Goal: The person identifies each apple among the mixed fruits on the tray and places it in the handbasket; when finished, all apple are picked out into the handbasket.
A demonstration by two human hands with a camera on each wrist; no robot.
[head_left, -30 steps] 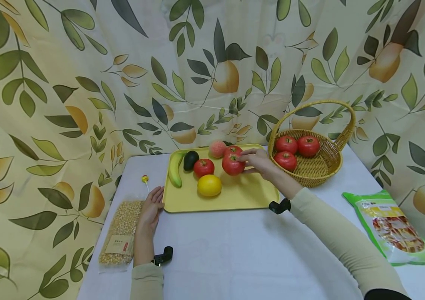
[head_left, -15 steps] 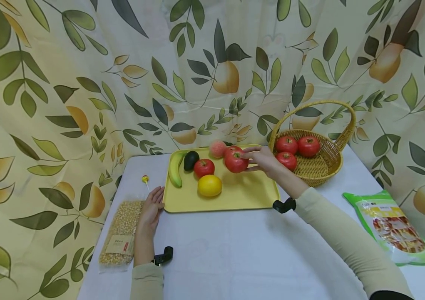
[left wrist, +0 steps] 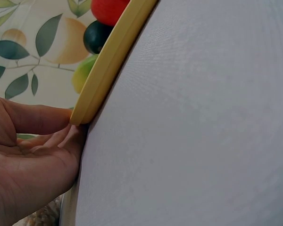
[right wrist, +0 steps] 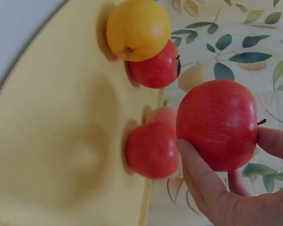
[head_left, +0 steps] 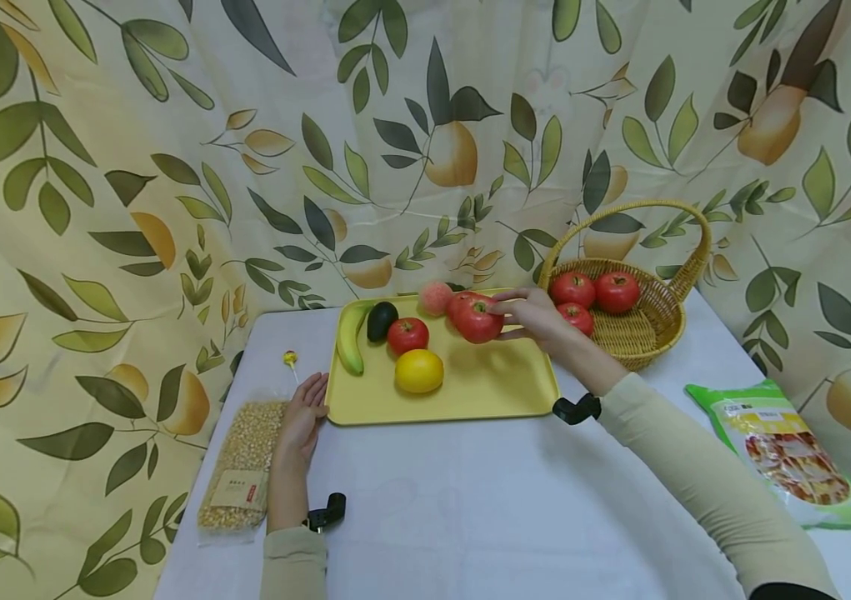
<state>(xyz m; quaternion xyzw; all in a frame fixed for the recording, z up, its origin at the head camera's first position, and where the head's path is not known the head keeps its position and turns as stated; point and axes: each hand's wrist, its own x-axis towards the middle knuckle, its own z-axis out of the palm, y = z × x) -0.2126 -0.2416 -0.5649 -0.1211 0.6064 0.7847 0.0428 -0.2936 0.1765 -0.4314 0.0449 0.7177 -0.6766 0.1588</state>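
Observation:
My right hand (head_left: pixel 533 318) holds a red apple (right wrist: pixel 217 125) by its sides between thumb and fingers, raised above the yellow tray (head_left: pixel 500 392). Behind it on the tray sits another red apple (right wrist: pixel 152 150), partly covered in the head view. My left hand (head_left: pixel 303 417) pinches the tray's near left corner, with the thumb (left wrist: pixel 42 118) at the rim and the other fingers below. Also on the tray are a banana (head_left: pixel 350 337), a dark avocado-like fruit (head_left: pixel 382 322), a red apple (head_left: pixel 407 336), a yellow-orange round fruit (head_left: pixel 419 372) and a peach (head_left: pixel 436 298).
A wicker basket (head_left: pixel 631 337) with a tall handle stands right of the tray, holding red apples (head_left: pixel 618 292). A green-edged food bag (head_left: pixel 793 454) lies at the right. On the left are a bag of corn kernels (head_left: pixel 241 467) and a lollipop (head_left: pixel 290 358).
My right hand has moved a little to the right and up with the red apple, showing more of the apple behind it. The left hand keeps its place at the tray corner.

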